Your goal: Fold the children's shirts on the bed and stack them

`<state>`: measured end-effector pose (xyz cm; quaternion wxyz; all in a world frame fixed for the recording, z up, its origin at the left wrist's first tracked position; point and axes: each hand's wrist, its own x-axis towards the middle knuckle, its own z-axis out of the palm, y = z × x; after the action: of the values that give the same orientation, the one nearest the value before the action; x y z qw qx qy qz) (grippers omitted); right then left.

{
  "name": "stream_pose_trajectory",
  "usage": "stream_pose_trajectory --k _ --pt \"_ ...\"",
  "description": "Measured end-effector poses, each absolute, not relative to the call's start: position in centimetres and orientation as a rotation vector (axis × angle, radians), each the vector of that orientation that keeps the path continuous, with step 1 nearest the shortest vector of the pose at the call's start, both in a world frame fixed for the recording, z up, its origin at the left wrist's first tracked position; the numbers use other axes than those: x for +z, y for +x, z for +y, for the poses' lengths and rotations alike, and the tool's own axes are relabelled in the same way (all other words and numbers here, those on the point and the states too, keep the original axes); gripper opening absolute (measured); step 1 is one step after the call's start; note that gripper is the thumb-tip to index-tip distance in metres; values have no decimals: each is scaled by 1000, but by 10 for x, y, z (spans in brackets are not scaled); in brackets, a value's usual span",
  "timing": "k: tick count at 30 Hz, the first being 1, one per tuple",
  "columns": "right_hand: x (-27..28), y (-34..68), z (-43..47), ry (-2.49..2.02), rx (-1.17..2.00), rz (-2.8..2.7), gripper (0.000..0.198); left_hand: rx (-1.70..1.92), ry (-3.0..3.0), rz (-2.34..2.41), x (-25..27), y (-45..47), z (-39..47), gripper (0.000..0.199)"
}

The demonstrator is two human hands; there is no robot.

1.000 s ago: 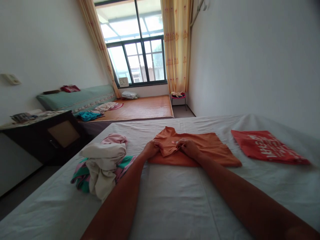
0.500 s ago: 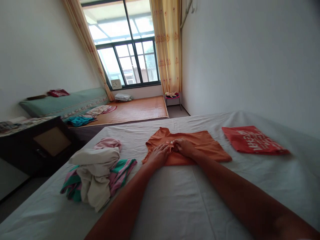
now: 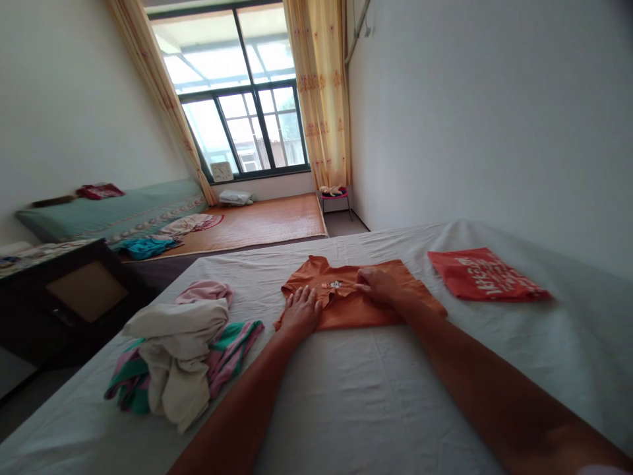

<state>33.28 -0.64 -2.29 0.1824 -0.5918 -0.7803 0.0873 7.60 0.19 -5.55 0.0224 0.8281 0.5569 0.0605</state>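
Note:
An orange T-shirt [image 3: 351,317] lies on the white bed sheet [image 3: 346,396], its sides folded in and a small print showing near the middle. My left hand [image 3: 302,311] rests flat on the shirt's left part, fingers spread. Further right, my right hand [image 3: 380,285] is closed, pinching a ridge of the shirt's fabric beside the print. Wrinkles run through the cloth between both hands. A folded red garment [image 3: 487,274] with white lettering lies to the right of the shirt.
To the left is a loose pile with a cream garment [image 3: 173,323], a pink cloth [image 3: 205,291] and a green-and-pink garment [image 3: 240,346]. A dark cabinet [image 3: 64,297] stands beyond the left edge. Another bed with an orange-brown mat [image 3: 277,221] lies below the window. A wall bounds the right side.
My right hand has slid right, away from my left hand, drawing the fabric with it and uncovering the print. My left hand has flattened with its fingers spread. The view has shifted slightly.

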Motion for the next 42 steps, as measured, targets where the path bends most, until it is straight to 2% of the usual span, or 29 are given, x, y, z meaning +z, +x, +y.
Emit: stream_pose_trajectory --k 3,10,16,20,29,34,39,42 --pt "-41 332 2 -1667 89 -2204 30 193 2529 1761 -56 76 2 55" --pt "-76 374 20 -2102 -33 -1870 46 219 2414 1947 -52 70 1 60" --pt "-70 432 35 -2171 -82 -1816 45 250 2448 2000 -24 54 24 34" --pt "-64 459 48 -2165 -2 -1884 48 270 2334 1999 -16 50 72 26" --pt "-43 479 69 -1804 480 -1971 18 450 2140 1907 -32 73 155 35" --pt "-40 465 60 -1627 671 -1744 20 570 1998 1692 -28 90 155 16" --pt "-26 456 34 -1388 766 -1550 15 808 1909 1307 7 76 124 31" --pt "-18 464 8 -1226 888 -1526 22 862 1804 941 23 50 92 30"
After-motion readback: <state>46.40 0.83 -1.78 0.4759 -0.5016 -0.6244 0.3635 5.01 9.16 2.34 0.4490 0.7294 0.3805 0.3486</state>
